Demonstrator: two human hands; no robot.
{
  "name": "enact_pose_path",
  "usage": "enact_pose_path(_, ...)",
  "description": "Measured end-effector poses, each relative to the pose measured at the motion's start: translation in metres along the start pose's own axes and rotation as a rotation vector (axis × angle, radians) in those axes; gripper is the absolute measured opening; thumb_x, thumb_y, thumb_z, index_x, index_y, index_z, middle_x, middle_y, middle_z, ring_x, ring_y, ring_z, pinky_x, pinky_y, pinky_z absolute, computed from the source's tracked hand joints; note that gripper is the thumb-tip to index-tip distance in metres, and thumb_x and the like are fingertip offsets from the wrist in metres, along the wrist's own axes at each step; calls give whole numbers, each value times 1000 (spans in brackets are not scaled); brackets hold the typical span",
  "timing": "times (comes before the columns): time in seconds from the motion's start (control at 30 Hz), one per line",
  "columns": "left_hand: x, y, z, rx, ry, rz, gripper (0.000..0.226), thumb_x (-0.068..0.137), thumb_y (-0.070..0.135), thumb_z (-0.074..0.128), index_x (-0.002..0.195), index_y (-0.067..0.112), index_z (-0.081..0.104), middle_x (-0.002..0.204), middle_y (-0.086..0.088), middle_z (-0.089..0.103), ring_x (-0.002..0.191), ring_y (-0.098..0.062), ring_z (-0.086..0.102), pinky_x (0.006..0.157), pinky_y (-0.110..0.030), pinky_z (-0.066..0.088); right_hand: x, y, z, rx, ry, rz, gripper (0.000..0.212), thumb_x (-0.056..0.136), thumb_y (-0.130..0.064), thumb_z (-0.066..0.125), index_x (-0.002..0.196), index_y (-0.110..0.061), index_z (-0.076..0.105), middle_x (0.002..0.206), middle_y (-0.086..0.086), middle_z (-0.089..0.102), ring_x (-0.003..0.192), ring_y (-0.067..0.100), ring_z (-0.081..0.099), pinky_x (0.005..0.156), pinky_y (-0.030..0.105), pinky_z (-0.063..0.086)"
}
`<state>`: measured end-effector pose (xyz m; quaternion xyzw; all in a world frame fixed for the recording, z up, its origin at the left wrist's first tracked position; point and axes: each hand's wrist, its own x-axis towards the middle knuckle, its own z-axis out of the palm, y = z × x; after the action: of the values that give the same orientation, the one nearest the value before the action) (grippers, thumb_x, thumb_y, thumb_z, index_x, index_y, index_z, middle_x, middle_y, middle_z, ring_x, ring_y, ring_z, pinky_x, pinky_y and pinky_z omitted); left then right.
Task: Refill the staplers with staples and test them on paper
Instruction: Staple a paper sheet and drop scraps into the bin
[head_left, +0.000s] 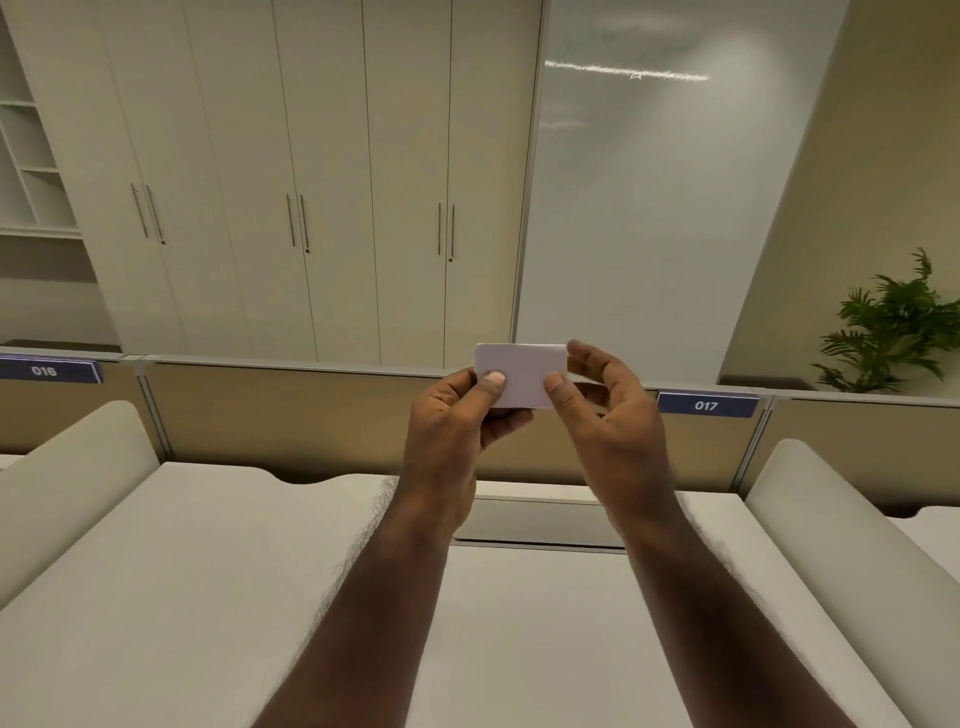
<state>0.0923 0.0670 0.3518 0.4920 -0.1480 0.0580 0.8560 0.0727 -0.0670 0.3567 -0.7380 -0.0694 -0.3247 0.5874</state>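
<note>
Item: small folded white paper (521, 375), held up at centre frame above the desk, level with the top of the partition. Left hand (452, 421) pinches its lower left edge, thumb on the near face, fingers curled behind. Right hand (605, 410) pinches the right side, thumb on the lower right corner, forefinger at the upper right edge, remaining fingers loosely curled. Both forearms rise from the bottom of the frame and cover part of the desktop. Surroundings: white desk (182, 597) across the lower frame, with curved white side screens at lower left (72, 467) and lower right (852, 545); a closed flap (540, 519) sits in the desktop behind the wrists. Beige partition (291, 415) runs across mid-frame, bearing a blue label "016" (47, 371) at left and a blue label "017" (706, 405) at right. Behind: tall pale cupboards (311, 182) with slim vertical handles, doors closed, contents hidden; open shelving (26, 156) at upper left; frosted glass panel (634, 182) at upper right; green potted plant (893, 327) at the right edge
</note>
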Motion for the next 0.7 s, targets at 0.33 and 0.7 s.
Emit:
enact_pose_path(0.33, 0, 1, -2, 71, -94, -11, 10, 90, 13, 64, 97, 16, 72, 86, -3, 76, 82, -20, 73, 67, -25, 58, 7, -2, -9, 234, -189, 170, 19, 85, -27, 68, 101, -18, 73, 91, 1, 76, 81, 10, 69, 64, 19, 53)
enact_pose_path(0.7, -2, -1, -2, 116, -100, -23, 12, 88, 15, 67, 99, 12, 71, 83, -3, 75, 79, -19, 73, 65, -26, 58, 3, -6, -10, 223, -204, 163, 28, 80, -35, 68, 102, -20, 72, 91, -1, 76, 84, 13, 71, 66, 18, 54)
